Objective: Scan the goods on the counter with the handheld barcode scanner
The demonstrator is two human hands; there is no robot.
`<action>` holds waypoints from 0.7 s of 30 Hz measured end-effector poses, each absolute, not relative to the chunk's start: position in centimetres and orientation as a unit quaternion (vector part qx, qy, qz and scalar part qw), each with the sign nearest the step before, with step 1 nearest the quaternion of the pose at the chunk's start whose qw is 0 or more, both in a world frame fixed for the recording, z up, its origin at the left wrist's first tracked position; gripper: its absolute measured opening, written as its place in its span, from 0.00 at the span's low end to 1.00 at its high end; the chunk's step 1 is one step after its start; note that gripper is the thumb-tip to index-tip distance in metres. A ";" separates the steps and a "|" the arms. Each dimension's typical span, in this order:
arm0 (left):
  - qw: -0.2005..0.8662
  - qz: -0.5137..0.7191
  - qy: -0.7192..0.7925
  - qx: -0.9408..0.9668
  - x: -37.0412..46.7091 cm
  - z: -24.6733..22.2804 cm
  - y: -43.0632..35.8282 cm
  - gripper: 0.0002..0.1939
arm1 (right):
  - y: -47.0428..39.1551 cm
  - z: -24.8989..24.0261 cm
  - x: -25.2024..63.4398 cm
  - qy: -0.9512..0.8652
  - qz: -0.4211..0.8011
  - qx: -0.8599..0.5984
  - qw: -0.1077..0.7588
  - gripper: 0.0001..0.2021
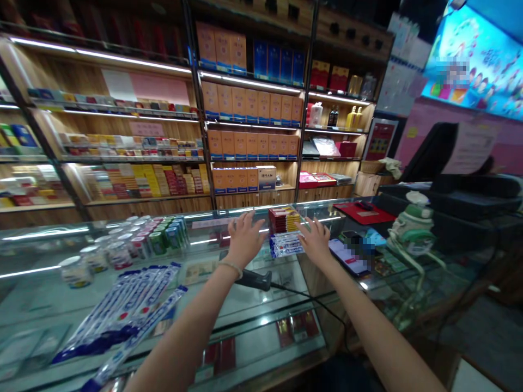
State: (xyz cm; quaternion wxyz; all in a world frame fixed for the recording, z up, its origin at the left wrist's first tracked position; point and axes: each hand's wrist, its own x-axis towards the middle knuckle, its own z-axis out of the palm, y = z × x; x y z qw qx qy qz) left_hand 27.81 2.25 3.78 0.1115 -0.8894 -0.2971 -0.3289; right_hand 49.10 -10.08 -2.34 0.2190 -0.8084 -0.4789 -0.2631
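Observation:
My left hand (245,239) hovers over the glass counter (245,313), fingers spread and holding nothing. Just below its wrist lies a dark handheld scanner (258,280) with a black cable. My right hand (314,239) is also open, its fingertips at the right end of a small pile of blue-and-white wrapped sticks (286,245); whether they touch I cannot tell. Right behind that pile, between the two hands, stands a stack of red and yellow packs (283,220). More long blue-and-white packets (126,305) lie fanned out to the left of my left forearm.
Several small jars (76,271) and green cans (157,243) stand in rows at the left. Right of my right hand are a phone with a lit screen (349,257), a green-and-white bottle (414,223) and a red mat (365,213). Stocked shelves (253,159) line the wall behind.

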 end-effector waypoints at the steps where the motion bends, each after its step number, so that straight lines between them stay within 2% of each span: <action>1: 0.107 -0.313 -0.292 -0.898 28.3 3.4 2.1 0.18 | -10.4 -2.8 49.5 -0.481 -0.263 -0.808 0.215 0.22; 8: 0.087 -0.242 -0.276 -0.926 30.8 1.1 1.5 0.10 | -11.5 -5.1 51.4 -0.491 -0.252 -0.805 0.216 0.15; 21: 0.100 -0.191 -0.262 -0.941 31.2 -0.5 1.3 0.07 | -11.7 -6.7 51.8 -0.510 -0.248 -0.804 0.181 0.18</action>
